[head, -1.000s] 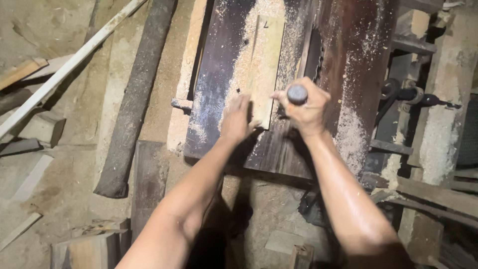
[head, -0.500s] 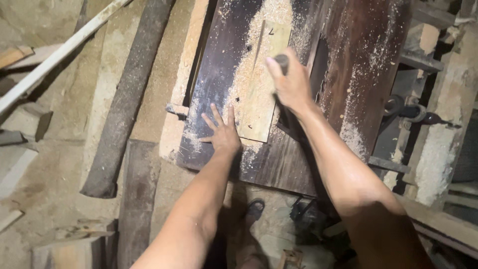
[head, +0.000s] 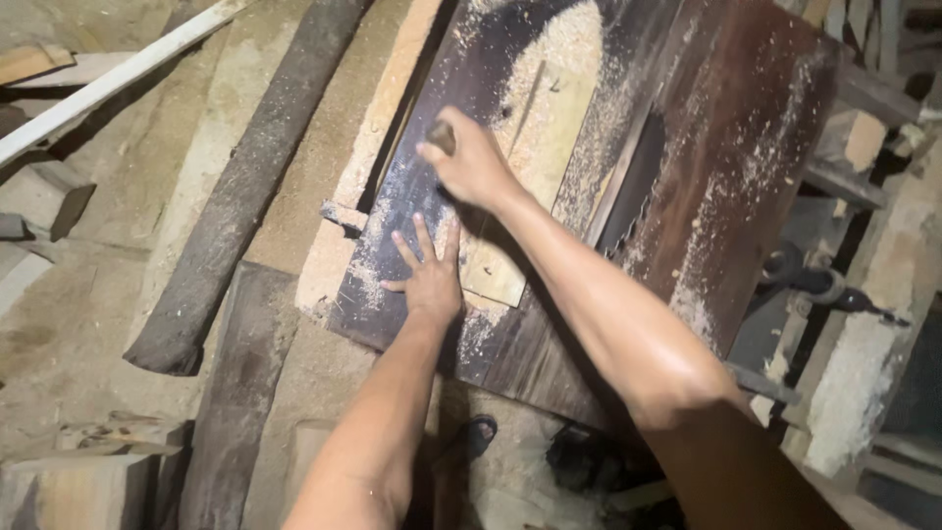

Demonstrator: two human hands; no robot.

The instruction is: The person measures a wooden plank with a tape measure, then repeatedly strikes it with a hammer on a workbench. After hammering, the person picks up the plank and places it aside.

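- Pale wood strip flat on the dark saw table, near the middle, running from the near edge toward the far edge, half under sawdust.
- Left hand spread wide, flat on the near end of the strip, close to the table's near edge.
- Right hand closed around a small dark round-ended tool, pressed on the table by the strip's left side; kind of tool too blurred to tell.
- Toothed saw blade in a slot just right of the strip, under the right forearm.
- Might go wrong: strip sliding on loose sawdust, arm bumping the blade teeth.
- Thick dark log and white pole on the dusty floor, well left of the table.
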